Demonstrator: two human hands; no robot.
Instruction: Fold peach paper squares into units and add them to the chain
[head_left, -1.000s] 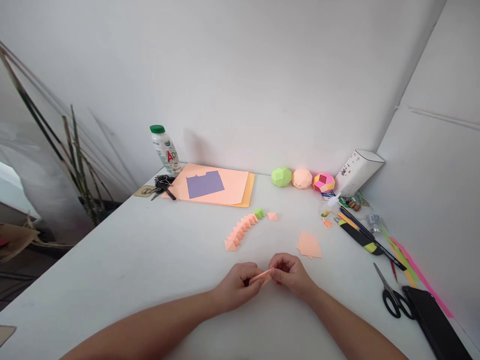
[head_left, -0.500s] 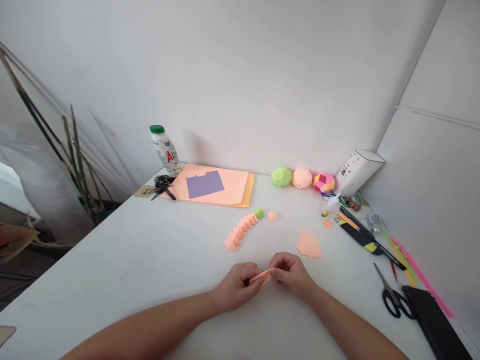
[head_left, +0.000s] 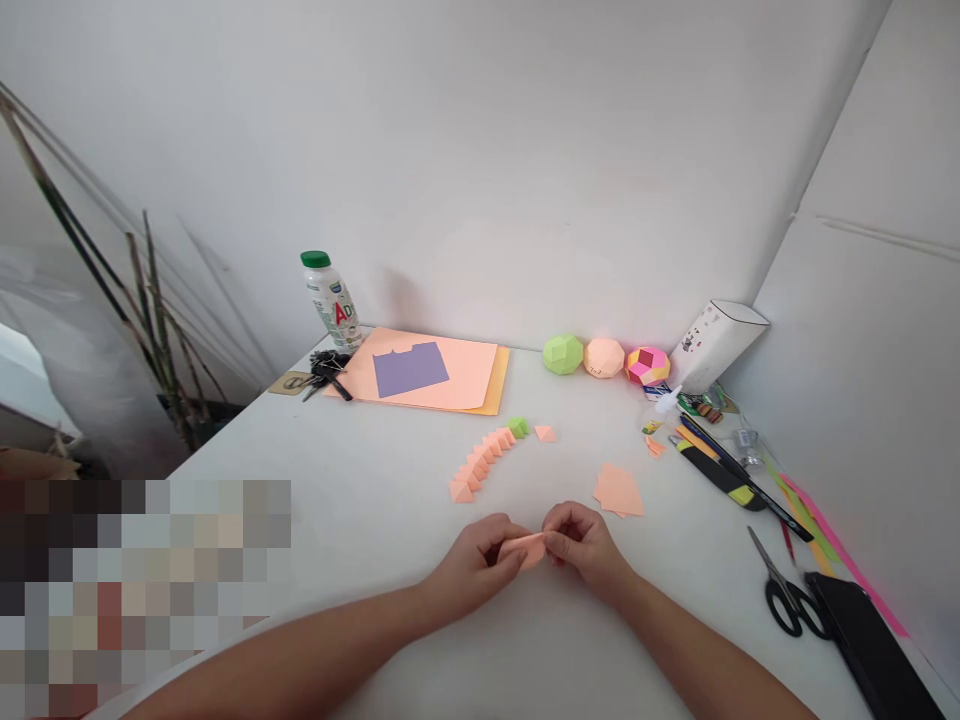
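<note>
A small orange paper piece point(head_left: 527, 548) is pinched between both hands just above the white table point(head_left: 315, 500). My left hand point(head_left: 480, 563) grips its left end with curled fingers. My right hand point(head_left: 583, 545) pinches its right end. Beyond the hands a curved row of folded orange paper units point(head_left: 480, 462) lies on the table, with a green unit point(head_left: 517, 427) at its far end and a single orange unit point(head_left: 544, 433) beside it. A small stack of orange paper squares point(head_left: 619, 490) lies just right of the hands.
Orange sheets with a purple piece point(head_left: 420, 372) lie at the back, next to keys point(head_left: 324, 370) and a green-capped bottle point(head_left: 330, 300). Three paper balls point(head_left: 604, 357) and a white box point(head_left: 716, 343) stand by the wall. Pens, scissors point(head_left: 784, 590) and a dark phone point(head_left: 870, 645) line the right edge.
The paper piece has turned from edge-on to showing more of its flat face, and both hands have shifted slightly up. A blurred patch now covers the lower left.
</note>
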